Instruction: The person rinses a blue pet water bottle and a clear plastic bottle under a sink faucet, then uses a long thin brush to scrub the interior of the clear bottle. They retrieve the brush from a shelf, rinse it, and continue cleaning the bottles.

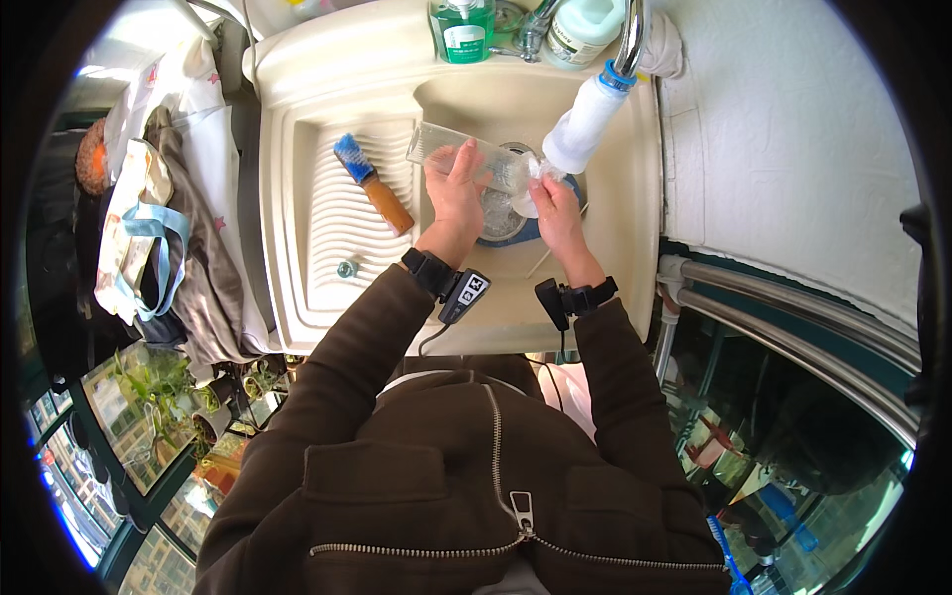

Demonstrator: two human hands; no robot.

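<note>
A clear ribbed glass vessel [468,152] lies on its side over the sink basin. My left hand [460,193] holds it around the middle. My right hand [556,212] is at its right end and grips a wet, whitish translucent piece [525,202], whose kind I cannot tell. Right above that hand hangs the faucet's white cloth-covered spout [584,126], with water about its mouth. Below the hands, a round metal vessel or strainer [503,216] with water and a blue thing beside it are partly hidden. A thin pale stick [547,253] leans by my right hand.
On the ribbed drainboard [320,201] at left lie a blue-bristled brush with a wooden handle [383,199] and a small greenish glass piece [347,268]. A green soap bottle [465,33] and a pale jug [584,33] stand along the back rim. Metal rails [788,320] run at right.
</note>
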